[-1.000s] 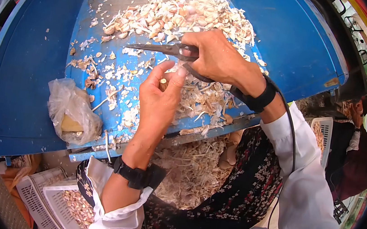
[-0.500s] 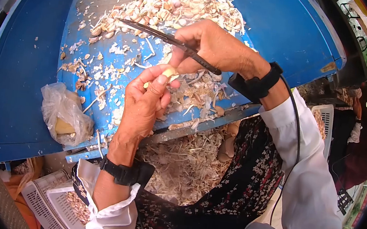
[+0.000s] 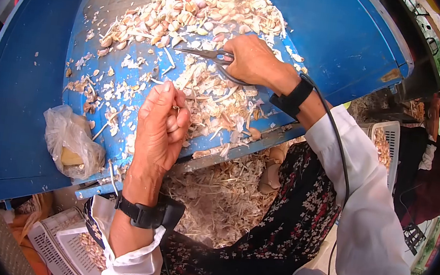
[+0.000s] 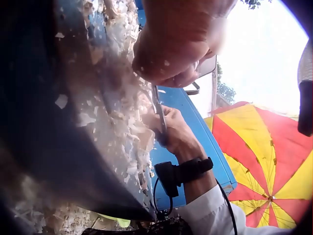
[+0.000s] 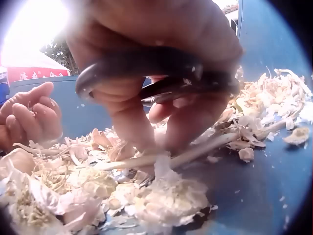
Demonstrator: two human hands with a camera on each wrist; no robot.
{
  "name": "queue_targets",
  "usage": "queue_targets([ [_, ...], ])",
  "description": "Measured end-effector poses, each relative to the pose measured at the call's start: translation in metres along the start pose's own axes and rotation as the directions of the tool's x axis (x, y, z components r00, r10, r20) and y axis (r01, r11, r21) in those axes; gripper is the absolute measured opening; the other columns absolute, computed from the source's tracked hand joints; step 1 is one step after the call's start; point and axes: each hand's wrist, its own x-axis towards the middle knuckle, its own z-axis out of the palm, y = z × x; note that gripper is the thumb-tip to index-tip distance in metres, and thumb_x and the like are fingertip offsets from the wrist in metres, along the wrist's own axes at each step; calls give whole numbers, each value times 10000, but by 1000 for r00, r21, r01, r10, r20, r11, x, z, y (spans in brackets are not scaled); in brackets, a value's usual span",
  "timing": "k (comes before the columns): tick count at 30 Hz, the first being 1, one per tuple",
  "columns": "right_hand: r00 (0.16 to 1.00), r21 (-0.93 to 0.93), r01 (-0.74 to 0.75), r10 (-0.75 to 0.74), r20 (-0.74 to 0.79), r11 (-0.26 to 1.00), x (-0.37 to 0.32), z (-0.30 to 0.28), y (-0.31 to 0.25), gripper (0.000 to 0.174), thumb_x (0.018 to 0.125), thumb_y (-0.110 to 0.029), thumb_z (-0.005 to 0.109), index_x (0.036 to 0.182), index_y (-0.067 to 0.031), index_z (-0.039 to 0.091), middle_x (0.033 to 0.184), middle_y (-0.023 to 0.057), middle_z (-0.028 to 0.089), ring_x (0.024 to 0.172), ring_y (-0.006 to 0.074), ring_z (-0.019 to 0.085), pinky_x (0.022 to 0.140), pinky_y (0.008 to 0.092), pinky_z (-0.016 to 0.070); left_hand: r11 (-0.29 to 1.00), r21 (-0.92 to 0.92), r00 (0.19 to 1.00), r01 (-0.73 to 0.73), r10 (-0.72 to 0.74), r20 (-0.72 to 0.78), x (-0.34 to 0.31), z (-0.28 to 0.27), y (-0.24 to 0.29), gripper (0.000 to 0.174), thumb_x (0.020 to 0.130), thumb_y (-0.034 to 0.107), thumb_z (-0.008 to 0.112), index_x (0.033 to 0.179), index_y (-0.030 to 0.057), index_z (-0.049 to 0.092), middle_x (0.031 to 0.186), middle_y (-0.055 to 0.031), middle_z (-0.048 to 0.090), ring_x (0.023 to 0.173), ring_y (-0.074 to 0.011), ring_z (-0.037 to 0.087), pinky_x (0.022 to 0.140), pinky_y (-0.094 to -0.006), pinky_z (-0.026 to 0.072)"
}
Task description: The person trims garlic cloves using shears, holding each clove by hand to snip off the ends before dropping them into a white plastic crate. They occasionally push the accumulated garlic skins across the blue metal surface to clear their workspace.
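My left hand [image 3: 157,125] is raised over the near side of the blue table, fingers curled in and thumb against the index finger; whether anything lies inside is hidden. Dark scissors [image 3: 208,54] hang in my right hand [image 3: 258,63], their blades pointing left over garlic skins [image 3: 212,90]. In the right wrist view, a black handle loop [image 5: 142,68] crosses the fingers, and the fingertips reach down to papery garlic debris [image 5: 166,196]. Behind the hands is a heap of garlic cloves [image 3: 191,12] mixed with skins.
A clear plastic bag [image 3: 73,142] with a yellowish block lies on the table's left. Crates of cloves [image 3: 74,246] stand low at left, another crate [image 3: 391,143] at right. Stems and skins fill the space below the table edge. Another person's arm shows far right.
The pale clove pinched in my left fingers is no longer visible, and those fingers have curled in. My right hand has moved away from the left, with the scissors now lying more level.
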Motion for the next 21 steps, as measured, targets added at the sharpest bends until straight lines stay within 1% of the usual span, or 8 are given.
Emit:
queue_targets([
  [3, 998, 23, -30, 29, 50, 999, 3, -3, -8, 133, 675, -97, 633, 734, 18, 604, 611, 215, 559, 573, 354, 560, 542, 410, 423, 992, 123, 993, 24, -9, -120, -2, 4, 0, 274, 923, 286, 588, 782, 64, 511, 543, 27, 431, 435, -32, 375, 356, -156, 206],
  [6, 989, 202, 53, -78, 122, 978, 0, -27, -35, 196, 669, -132, 686, 717, 19, 571, 569, 158, 517, 517, 218, 490, 512, 348, 397, 947, 315, 980, 61, 2, -198, -1, 14, -1, 233, 895, 278, 631, 925, 50, 593, 629, 13, 518, 478, -25, 416, 368, -166, 250],
  [8, 964, 283, 236, -261, 51, 930, -8, -31, -55, 219, 670, -143, 703, 736, 22, 574, 595, 167, 539, 521, 232, 502, 518, 353, 403, 954, 300, 991, 25, 15, -130, 2, 12, -6, 250, 888, 252, 642, 1017, 45, 584, 689, 13, 558, 482, -25, 417, 386, -164, 265],
  [9, 947, 304, 281, -315, 68, 910, -10, -33, -66, 250, 652, -179, 709, 685, 24, 567, 640, 201, 578, 615, 382, 569, 561, 392, 440, 961, 276, 997, -6, 26, -67, 4, 5, -11, 253, 888, 244, 643, 1027, 43, 574, 702, 13, 565, 487, -25, 420, 392, -163, 269],
  [11, 937, 351, 311, -347, 42, 883, -14, -32, -77, 221, 660, -152, 707, 690, 21, 572, 655, 199, 589, 624, 381, 570, 566, 388, 445, 965, 262, 994, -24, 51, -100, 3, 3, -17, 233, 904, 225, 617, 1038, 42, 562, 718, 18, 559, 501, -30, 432, 398, -164, 275],
  [15, 974, 453, 226, -183, -137, 862, -22, -35, -76, 298, 692, -238, 733, 712, 8, 566, 600, 140, 564, 542, 221, 549, 531, 328, 427, 989, -137, 979, -63, 35, -202, 2, -1, -3, 187, 941, 205, 546, 1023, 37, 544, 742, -3, 532, 518, -49, 430, 369, -157, 257],
  [17, 996, 300, 79, -86, 8, 951, -27, -47, -75, 435, 669, -374, 771, 684, 5, 558, 636, 145, 584, 567, 244, 558, 540, 340, 440, 951, -295, 976, -87, 23, -216, 3, -13, 1, 199, 949, 216, 531, 1029, 33, 540, 779, -22, 535, 493, -51, 390, 361, -162, 241],
  [21, 961, 134, 275, -272, -38, 952, -43, -19, -62, 518, 676, -442, 766, 757, -8, 496, 684, 131, 512, 622, 294, 535, 571, 385, 426, 924, -347, 964, -160, 71, -255, 0, -13, 7, 162, 948, 195, 533, 994, 40, 528, 768, -19, 530, 488, -56, 391, 359, -169, 236],
])
